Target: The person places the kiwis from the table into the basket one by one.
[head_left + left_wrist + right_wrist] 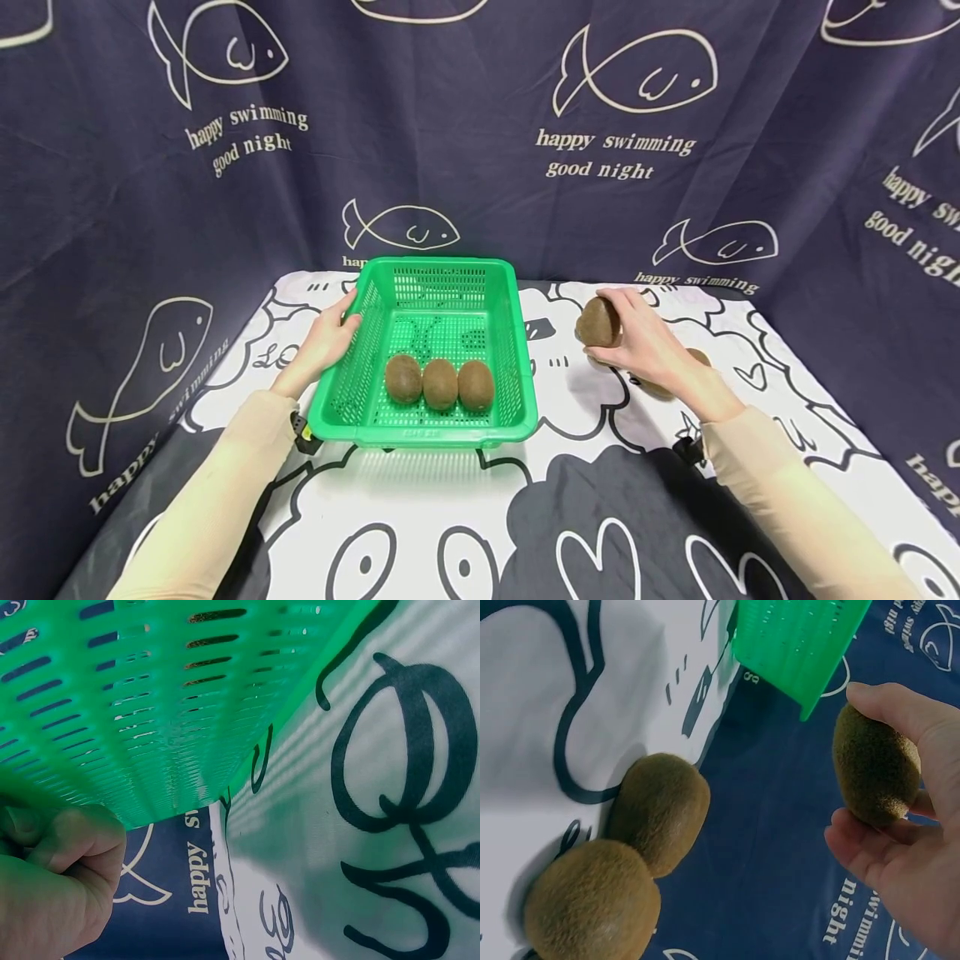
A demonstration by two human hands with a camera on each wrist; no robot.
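My left hand (328,337) grips the left side of a green plastic basket (423,435), with fingers curled at its rim in the left wrist view. Three brown kiwis, a left one (403,379), a middle one (440,385) and a right one (476,385), lie in a row inside, toward the near wall. Right of the basket, my right hand (645,337) holds another kiwi (876,766) between thumb and fingers, raised off the cloth in the right wrist view. Two more kiwis, one nearer that camera (592,904) and one beyond it (664,810), lie side by side, partly hidden by the right hand in the head view.
A white and dark grey patterned cloth (405,500) covers the table. Behind it hangs a dark blue curtain (480,167) printed with fish and lettering, which also runs along both sides. The basket's perforated right wall (517,358) stands between the held kiwi and the row inside.
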